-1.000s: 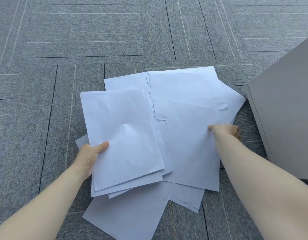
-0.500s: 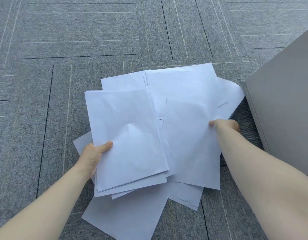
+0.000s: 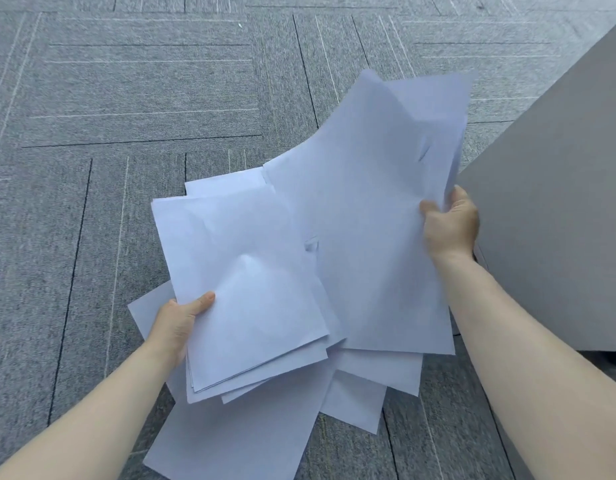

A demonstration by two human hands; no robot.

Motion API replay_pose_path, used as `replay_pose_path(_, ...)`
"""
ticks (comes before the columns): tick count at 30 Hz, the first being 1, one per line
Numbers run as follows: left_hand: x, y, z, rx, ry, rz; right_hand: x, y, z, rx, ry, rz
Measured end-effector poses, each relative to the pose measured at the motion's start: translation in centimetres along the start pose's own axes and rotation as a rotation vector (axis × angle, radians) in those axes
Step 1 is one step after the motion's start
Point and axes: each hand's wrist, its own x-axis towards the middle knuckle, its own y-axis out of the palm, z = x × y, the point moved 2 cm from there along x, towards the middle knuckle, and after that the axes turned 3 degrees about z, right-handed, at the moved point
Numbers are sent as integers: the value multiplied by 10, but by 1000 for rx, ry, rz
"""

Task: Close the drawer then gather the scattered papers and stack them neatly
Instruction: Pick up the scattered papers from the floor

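Note:
Several white paper sheets lie overlapped on the grey carpet. My left hand (image 3: pixel 182 320) grips the left edge of a small stack of sheets (image 3: pixel 244 292), thumb on top. My right hand (image 3: pixel 450 226) pinches the right edge of a bundle of sheets (image 3: pixel 375 209) and holds it lifted, so the far corners curl up off the floor. More loose sheets (image 3: pixel 237 434) rest flat on the carpet beneath both held bundles, near me. No drawer front is visible.
A grey cabinet (image 3: pixel 555 209) stands at the right, its flat side right behind my right hand. The floor (image 3: pixel 126 98) is grey carpet tile with dark seams and pale stripes, open to the left and far side.
My right hand has lifted its sheets up off the carpet and toward the cabinet, so their far corners now curl upward. My left hand keeps its grip on its stack.

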Motion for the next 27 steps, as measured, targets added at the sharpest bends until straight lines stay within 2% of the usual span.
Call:
replay_pose_path(3,-3,6,-6,3,11,12,3,-11,26,-52,-84,-5)
replay_pose_path(7,-6,6,-8,34,33,4,6,-23,59,-125,-191,78)
replay_pose_path(12,-7,-5,-15,16,76,-26,12,-39,87,6,-207,198)
replay_pose_path(17,-12,-14,-41,-48,83,77,16,-45,89,175,-141,417)
replay_pose_path(20,-16,-13,-55,-108,95,164,10,-33,78,264,-27,573)
replay_pose_path(27,-9,-4,-62,-51,222,66,-18,3,30,371,196,781)
